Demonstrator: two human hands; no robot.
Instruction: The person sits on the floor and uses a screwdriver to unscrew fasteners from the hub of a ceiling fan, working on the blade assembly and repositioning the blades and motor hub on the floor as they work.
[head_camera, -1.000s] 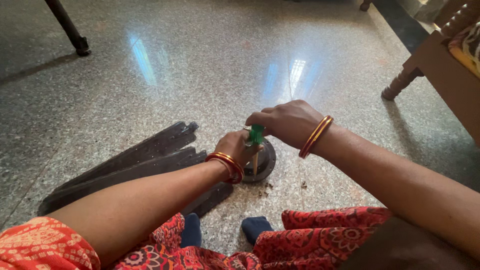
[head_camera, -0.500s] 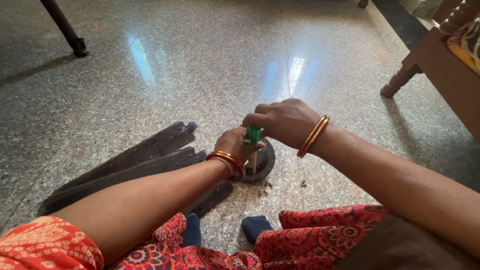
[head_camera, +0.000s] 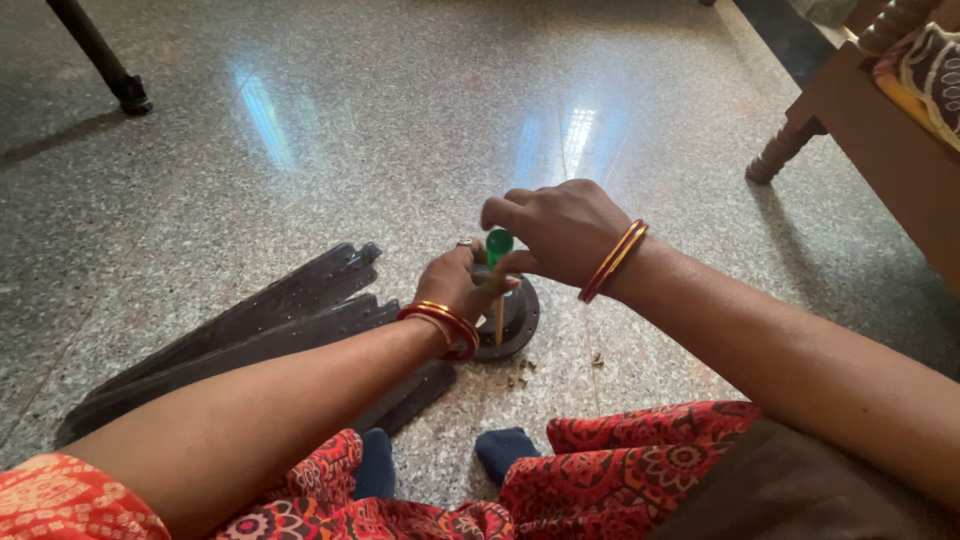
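A dark round fan hub (head_camera: 517, 322) lies on the speckled stone floor, with long dark blades (head_camera: 260, 325) stretching out to the left. My left hand (head_camera: 455, 285) rests on the hub and grips it. My right hand (head_camera: 560, 230) is closed over the green handle of a screwdriver (head_camera: 498, 250), which stands nearly upright with its thin shaft pointing down into the hub. Both wrists carry red and gold bangles.
A wooden chair leg (head_camera: 785, 150) and seat frame stand at the right. A black furniture leg (head_camera: 105, 60) rises at the top left. My feet in dark blue socks (head_camera: 505, 450) and a red patterned garment lie at the bottom. Small crumbs (head_camera: 520, 378) lie by the hub.
My right hand has shifted slightly on the screwdriver handle, turning a little. The left hand and the hub have stayed in place.
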